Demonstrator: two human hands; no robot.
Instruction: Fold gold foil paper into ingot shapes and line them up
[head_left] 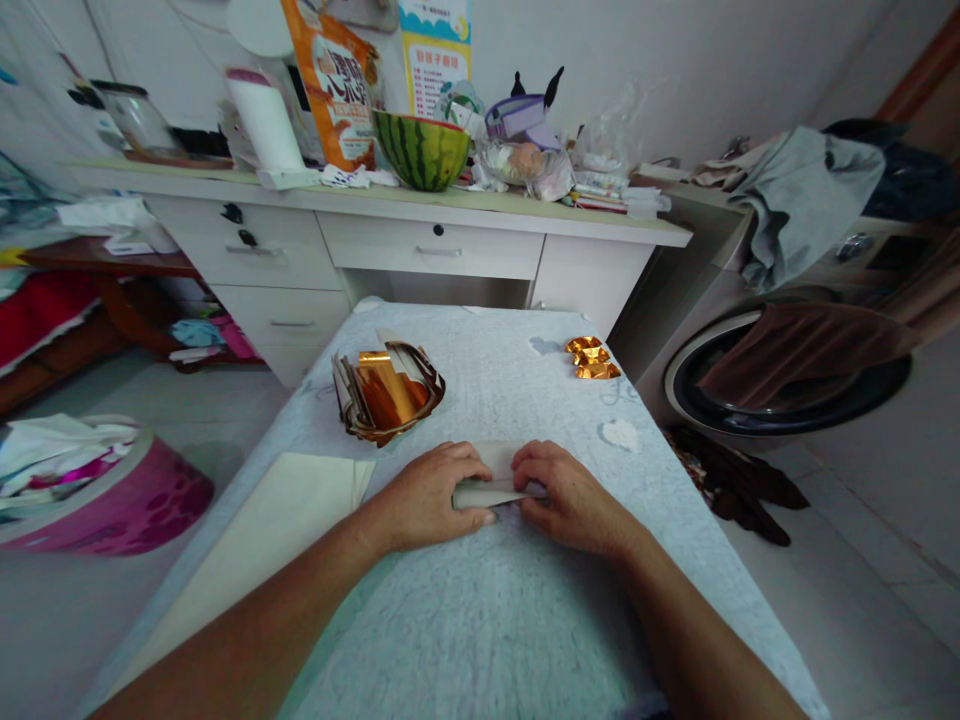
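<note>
reaching both bare arms over a cloth-covered table [465, 620], and passing the left forearm [285, 605] over a large cream sheet [262, 530] at the near left. gripping a folded pale paper [491, 490] at the middle of the table, between the two hands: clasping its left end with the left hand [431, 490], curling the fingers over the top and stretching the thumb along the near edge; pinching its right end with the right hand [574, 495], bending the fingers closed over it.

looking beyond the right hand to a whitish patch [620, 434] on the cloth, and beyond the left hand to an open holder [345, 400] of gold foil sheets [390, 390], set apart from the fingers. glancing further, near the far right corner, at three small gold pieces [592, 358] lying close together.

having a pink bin [165, 490] of crumpled papers [64, 445] at the left, and at the right a washing machine [697, 250], with a brown cloth [802, 355] hanging across its front and a grey garment [806, 190] on top. facing a white desk [262, 250], and seeing on it a paper roll [266, 120], an orange bag [334, 100] and a green-striped half-round [422, 150] like a cut watermelon.
</note>
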